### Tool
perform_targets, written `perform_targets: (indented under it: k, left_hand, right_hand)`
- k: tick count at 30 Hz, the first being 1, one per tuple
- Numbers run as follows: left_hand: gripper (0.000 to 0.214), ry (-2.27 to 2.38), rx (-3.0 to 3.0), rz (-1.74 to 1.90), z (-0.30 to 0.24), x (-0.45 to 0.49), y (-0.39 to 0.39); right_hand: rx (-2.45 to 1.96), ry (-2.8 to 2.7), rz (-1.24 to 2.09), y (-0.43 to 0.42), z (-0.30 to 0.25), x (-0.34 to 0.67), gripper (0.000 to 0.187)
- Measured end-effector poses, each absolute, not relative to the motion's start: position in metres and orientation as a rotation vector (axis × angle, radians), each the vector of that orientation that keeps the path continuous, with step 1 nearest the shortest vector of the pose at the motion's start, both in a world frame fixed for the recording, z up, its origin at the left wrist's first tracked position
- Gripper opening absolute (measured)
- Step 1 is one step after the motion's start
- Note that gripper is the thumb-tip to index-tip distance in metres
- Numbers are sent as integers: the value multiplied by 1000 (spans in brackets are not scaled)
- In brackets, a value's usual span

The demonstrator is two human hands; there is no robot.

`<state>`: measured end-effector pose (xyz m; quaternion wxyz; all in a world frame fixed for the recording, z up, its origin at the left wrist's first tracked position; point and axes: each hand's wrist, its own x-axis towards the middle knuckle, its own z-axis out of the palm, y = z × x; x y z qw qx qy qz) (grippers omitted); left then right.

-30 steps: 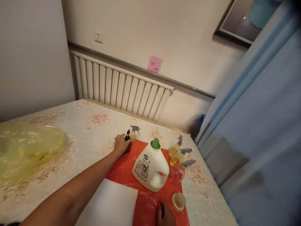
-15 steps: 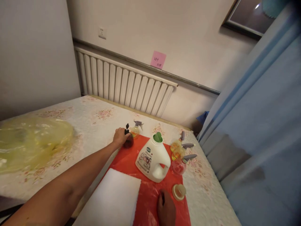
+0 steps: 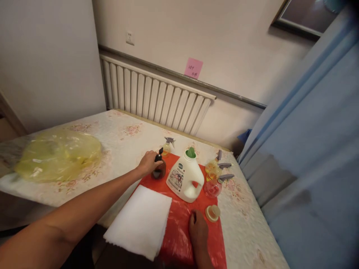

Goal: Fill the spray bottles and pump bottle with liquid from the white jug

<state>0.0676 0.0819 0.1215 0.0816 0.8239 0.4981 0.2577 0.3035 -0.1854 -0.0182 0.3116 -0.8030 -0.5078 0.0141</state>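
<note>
My left hand (image 3: 149, 164) reaches out over the far left part of a red plastic sheet (image 3: 179, 228). Its fingers are closed around the neck of a dark brown bottle (image 3: 158, 172) with a black nozzle top. A white detergent jug (image 3: 183, 181) stands upright just right of that bottle, with a green spout in its uncapped mouth. Curled into a fist, my right hand (image 3: 198, 228) rests low on the red sheet, in front of the jug. I see nothing in its fingers. Beside it lies a pale translucent cap (image 3: 213, 213).
Right of the jug stand a pink spray bottle (image 3: 212, 188) and two yellow ones (image 3: 211, 169). Another spray bottle (image 3: 166, 147) is behind the dark one. A folded white cloth (image 3: 141, 220) lies near me. At left is a yellow plastic bag (image 3: 58, 155); a blue curtain (image 3: 308, 149) hangs right.
My view has shifted a little. My left hand and the dark brown bottle have come slightly toward me, away from the spray bottle behind. My right hand stays in a fist beside the cap.
</note>
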Motion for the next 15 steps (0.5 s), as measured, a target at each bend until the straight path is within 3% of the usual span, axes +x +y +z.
perform_targets:
  k: [8, 15]
  left_hand:
    - [22, 1383, 2461, 782, 111, 67, 47]
    - [22, 1256, 2479, 785, 110, 74, 32]
  right_hand:
    - [-2115, -1240, 111, -184, -8, 299, 22]
    - [-2126, -1222, 137, -187, -2, 296, 31]
